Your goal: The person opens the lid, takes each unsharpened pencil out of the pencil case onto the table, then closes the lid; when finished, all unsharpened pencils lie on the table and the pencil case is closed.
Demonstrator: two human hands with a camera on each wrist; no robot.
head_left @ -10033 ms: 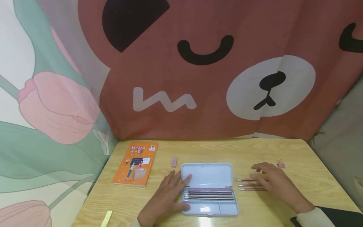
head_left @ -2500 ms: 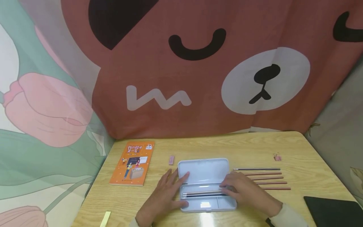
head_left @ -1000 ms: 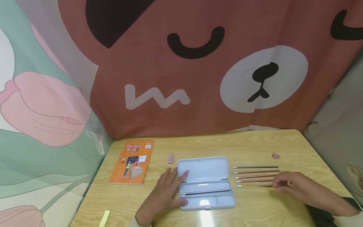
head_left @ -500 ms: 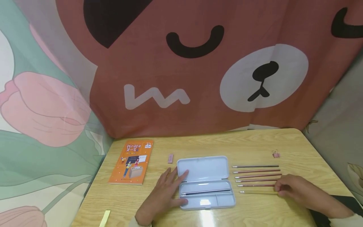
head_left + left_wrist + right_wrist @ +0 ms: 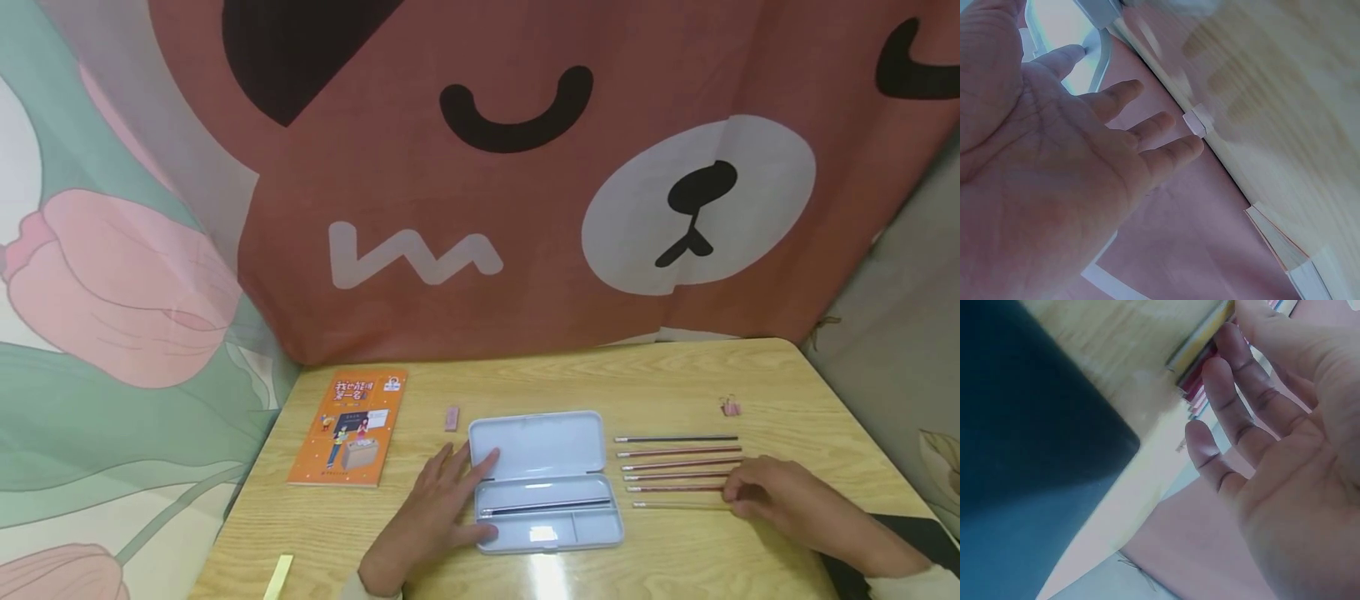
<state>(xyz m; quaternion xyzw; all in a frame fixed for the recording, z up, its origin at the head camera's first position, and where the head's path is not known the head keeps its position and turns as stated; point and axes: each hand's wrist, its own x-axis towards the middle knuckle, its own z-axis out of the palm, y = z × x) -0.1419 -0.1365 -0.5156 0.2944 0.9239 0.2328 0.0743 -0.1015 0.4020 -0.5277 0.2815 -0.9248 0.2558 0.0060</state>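
Observation:
A pale blue pencil case (image 5: 536, 447) lies open on the wooden table (image 5: 525, 383), with one dark pencil (image 5: 546, 506) in its tray. My left hand (image 5: 450, 492) rests flat on the table against the case's left side, fingers straight; the left wrist view shows the same left hand (image 5: 1054, 156) spread beside the case (image 5: 1094, 37). Several pencils (image 5: 675, 471) lie in a row to the right of the case. My right hand (image 5: 757, 492) sits at their right ends with relaxed fingers, touching the nearest pencil (image 5: 678, 505). The right wrist view shows the right hand (image 5: 1260, 425) loose by the pencils (image 5: 1200, 369).
An orange book (image 5: 348, 427) lies at the left, a pink eraser (image 5: 451, 418) between it and the case. A pink binder clip (image 5: 730, 407) sits behind the pencils. A black flat object (image 5: 903, 533) is at the front right, a yellow strip (image 5: 277, 577) front left. Cloth hangs behind.
My right hand took pencils out of the case and laid them in a row on the right, the yellowish one last and nearest. The left hand has stayed by the case.

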